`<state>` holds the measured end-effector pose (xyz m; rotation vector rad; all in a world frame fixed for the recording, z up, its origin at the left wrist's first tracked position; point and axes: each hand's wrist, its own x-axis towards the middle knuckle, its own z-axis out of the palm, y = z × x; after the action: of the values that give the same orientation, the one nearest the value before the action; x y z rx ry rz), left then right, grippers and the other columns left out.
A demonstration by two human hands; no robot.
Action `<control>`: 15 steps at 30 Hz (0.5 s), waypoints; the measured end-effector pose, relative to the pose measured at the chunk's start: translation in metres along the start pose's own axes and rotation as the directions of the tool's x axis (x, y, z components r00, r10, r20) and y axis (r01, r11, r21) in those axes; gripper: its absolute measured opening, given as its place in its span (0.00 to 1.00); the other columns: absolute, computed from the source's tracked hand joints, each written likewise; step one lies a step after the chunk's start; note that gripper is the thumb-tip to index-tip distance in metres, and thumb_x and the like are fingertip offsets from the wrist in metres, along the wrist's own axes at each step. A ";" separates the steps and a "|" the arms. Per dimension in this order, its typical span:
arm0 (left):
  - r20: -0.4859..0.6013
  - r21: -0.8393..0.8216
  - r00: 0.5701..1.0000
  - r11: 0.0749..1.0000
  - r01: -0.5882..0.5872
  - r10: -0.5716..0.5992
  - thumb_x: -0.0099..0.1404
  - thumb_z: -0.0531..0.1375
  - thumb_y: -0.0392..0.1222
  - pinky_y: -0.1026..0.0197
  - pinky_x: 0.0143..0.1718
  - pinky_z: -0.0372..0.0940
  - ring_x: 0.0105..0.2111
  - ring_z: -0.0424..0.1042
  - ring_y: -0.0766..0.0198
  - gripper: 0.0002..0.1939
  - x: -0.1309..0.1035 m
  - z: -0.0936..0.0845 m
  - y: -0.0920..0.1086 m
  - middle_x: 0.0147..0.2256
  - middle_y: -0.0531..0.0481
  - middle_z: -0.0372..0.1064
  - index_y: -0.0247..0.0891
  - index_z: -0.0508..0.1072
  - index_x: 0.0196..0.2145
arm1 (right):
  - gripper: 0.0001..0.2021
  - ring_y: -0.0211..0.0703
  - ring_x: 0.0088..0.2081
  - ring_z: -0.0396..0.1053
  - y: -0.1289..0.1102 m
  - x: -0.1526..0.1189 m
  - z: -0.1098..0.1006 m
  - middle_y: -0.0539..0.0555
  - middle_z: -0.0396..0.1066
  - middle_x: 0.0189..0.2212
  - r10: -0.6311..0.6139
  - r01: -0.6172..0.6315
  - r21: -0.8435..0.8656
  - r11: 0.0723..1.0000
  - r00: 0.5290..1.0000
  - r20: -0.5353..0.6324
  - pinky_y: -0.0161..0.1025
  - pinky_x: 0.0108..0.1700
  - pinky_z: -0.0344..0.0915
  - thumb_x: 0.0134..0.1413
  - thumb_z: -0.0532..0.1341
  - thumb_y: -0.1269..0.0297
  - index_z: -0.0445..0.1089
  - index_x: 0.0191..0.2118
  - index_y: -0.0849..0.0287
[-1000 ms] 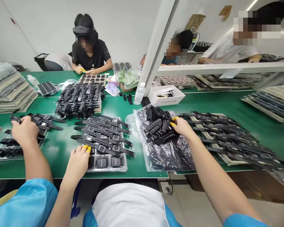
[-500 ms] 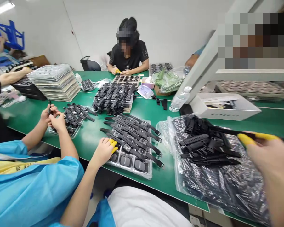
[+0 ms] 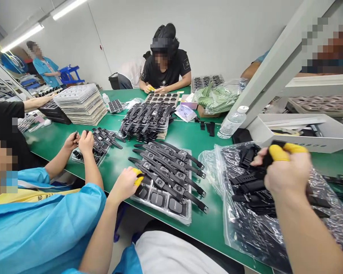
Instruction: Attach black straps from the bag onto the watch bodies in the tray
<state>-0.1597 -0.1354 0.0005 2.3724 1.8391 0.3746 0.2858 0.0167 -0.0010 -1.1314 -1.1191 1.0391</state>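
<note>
My right hand (image 3: 288, 171), with yellow finger covers on its thumb and finger, is closed on a black watch strap (image 3: 277, 144). Below it, more black straps (image 3: 253, 177) lie heaped on a clear plastic bag (image 3: 227, 228). My left hand (image 3: 126, 184), also in yellow finger covers, is curled at the left side of a clear tray (image 3: 185, 219); what its fingertips grip is hidden. Square dark watch faces (image 3: 158, 198) sit in the tray's front compartments. Across its rear part lie several strapped watches (image 3: 165, 167), backs up.
Left of me a co-worker's hands (image 3: 84, 142) handle a small dark part over another tray. A watch pile (image 3: 145, 118), stacked trays (image 3: 80, 102), a water bottle (image 3: 232, 121) and a white box (image 3: 311, 133) stand further back. A slanted grey post (image 3: 277, 72) rises at right.
My right hand has moved left and in over the bag, the strap now mostly inside its grasp. The left hand stays at the tray. The whole view has shifted slightly.
</note>
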 end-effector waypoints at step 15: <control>0.066 -0.712 0.998 0.700 0.054 -0.010 0.71 0.56 0.33 0.47 0.54 0.71 0.43 0.77 0.55 0.18 0.216 0.071 0.117 0.45 0.38 0.75 0.35 0.62 0.57 | 0.20 0.31 0.16 0.52 0.060 -0.013 0.096 0.42 0.61 0.20 0.407 -0.494 0.257 0.831 0.853 0.326 0.30 0.17 0.51 0.50 0.70 0.46 0.61 0.34 0.53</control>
<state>0.0193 0.0475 -0.0126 1.7707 1.3392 0.8322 0.1858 0.0251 -0.0547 -1.0253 -0.8351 1.7270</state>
